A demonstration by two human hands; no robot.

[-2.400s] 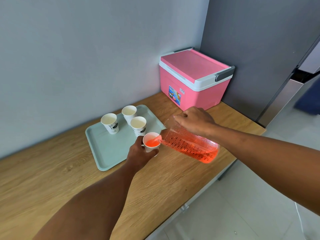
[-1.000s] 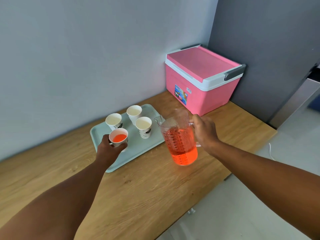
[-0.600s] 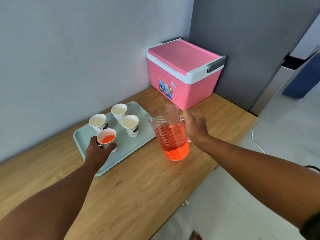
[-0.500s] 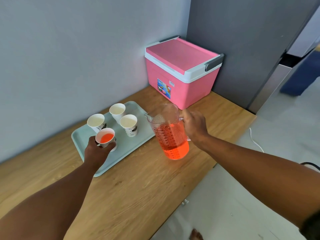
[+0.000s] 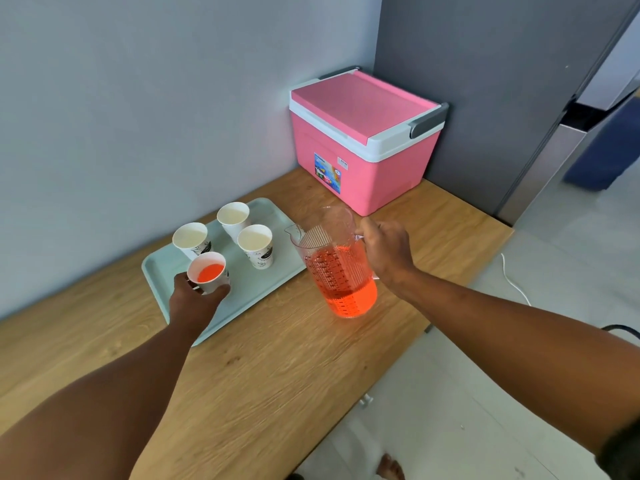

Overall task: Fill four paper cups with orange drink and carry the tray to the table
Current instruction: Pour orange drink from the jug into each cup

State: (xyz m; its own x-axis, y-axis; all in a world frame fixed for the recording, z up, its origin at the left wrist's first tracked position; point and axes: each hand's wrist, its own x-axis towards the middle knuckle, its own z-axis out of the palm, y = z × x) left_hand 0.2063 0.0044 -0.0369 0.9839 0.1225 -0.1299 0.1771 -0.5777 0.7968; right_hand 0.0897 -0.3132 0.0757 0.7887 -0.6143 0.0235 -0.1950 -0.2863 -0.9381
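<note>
A pale green tray (image 5: 273, 216) lies on the wooden counter (image 5: 263, 375) against the wall. Three empty white paper cups stand on it: one at the back left (image 5: 191, 239), one at the back (image 5: 233, 218), one on the right (image 5: 256, 244). My left hand (image 5: 195, 303) grips a fourth cup (image 5: 207, 276) holding orange drink, on the tray's near part. My right hand (image 5: 386, 252) holds the handle of a clear pitcher (image 5: 337, 271), upright on the counter right of the tray and about half full of orange drink.
A pink cooler box (image 5: 363, 140) with a white rim and grey handle sits in the counter's back corner, beside a grey panel (image 5: 485, 81). The counter's front edge drops to a tiled floor (image 5: 485, 393), where a white cable (image 5: 512, 278) lies.
The pitcher, tilted over the cup and pouring, has been turned upright and set on the counter. My left hand carried the filled cup leftward to the tray's near part.
</note>
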